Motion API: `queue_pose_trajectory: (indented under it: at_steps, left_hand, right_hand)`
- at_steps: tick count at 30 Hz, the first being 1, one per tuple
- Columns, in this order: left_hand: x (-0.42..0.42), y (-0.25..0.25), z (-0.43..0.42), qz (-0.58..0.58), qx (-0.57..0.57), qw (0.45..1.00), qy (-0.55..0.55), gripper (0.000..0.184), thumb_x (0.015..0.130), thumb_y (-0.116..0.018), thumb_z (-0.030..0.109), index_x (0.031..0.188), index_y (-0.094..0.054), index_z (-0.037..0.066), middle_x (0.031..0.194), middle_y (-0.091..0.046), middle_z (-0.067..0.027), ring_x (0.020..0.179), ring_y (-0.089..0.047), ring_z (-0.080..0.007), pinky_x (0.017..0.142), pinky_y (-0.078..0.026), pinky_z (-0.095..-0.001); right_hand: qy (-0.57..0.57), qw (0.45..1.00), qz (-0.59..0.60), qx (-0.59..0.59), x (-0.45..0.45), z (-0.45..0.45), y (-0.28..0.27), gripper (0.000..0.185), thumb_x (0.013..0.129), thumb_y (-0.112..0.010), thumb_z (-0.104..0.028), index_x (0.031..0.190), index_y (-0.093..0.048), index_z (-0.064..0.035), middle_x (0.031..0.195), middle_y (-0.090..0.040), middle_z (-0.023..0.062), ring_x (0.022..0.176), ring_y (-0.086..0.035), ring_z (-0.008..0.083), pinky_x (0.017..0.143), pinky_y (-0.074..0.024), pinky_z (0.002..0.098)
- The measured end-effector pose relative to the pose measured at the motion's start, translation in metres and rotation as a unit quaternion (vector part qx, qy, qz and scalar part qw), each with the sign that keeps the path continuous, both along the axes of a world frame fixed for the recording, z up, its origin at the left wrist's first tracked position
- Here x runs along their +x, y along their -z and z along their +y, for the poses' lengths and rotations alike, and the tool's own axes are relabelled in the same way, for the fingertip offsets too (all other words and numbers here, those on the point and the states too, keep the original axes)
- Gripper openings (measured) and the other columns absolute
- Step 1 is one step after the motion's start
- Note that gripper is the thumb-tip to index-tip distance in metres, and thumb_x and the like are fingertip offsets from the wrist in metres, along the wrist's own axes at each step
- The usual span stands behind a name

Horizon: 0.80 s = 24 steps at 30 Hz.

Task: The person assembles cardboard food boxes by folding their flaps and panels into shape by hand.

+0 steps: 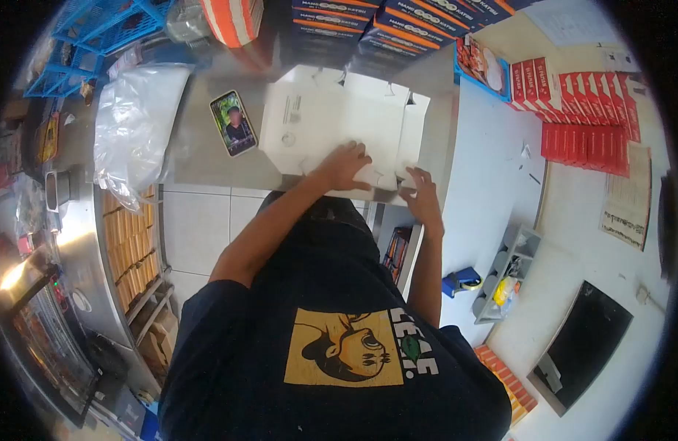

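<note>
- Dark T-shirt: on the near side of the white carton, with a printed yellow picture on it.
- Right hand: at the carton's near right corner, fingers bent and partly parted around the edge; whether they pinch the card there I cannot tell.
- Left hand: palm down over the carton's near edge, fingers loosely spread and closed around nothing.
- The carton itself: opened out on the steel counter, white face up, cut flaps along its edges.
- Phone: just left of the carton, lit screen upward, showing a person against greenery.
- Clear plastic bags: farther left of the carton, past the phone.
- Red boxes: well to the carton's right, in stacked rows.
- Orange-and-white striped bag: beyond the carton, to its left.
- Dark boxes with orange edges: stacked beyond the carton's far edge.
</note>
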<state>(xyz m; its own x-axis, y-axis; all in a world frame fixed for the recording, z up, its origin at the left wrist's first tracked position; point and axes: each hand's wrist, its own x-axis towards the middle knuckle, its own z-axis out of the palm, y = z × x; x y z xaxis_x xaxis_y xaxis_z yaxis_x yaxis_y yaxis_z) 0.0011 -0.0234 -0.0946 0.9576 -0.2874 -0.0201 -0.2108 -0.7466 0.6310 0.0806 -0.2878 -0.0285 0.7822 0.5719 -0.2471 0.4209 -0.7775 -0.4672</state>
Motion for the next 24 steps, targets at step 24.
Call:
queue_pose_trajectory:
  at_steps: [24]
  left_hand:
    - [0.013, 0.012, -0.044, -0.041, -0.07, 0.995, -0.054, 0.046, 0.08, -0.075, 0.049, 0.104, -0.066, 0.011, 0.109, -0.055, -0.0113, 0.111, -0.053, -0.0324, 0.091, -0.047, -0.047]
  right_hand:
    - [-0.046, 0.979, 0.193, 0.045, 0.048, -0.009, 0.004, 0.04, 0.078, -0.084, -0.014, 0.116, -0.072, -0.0075, 0.116, -0.063, 0.0066, 0.099, -0.065, 0.0199, 0.081, -0.054, 0.0318]
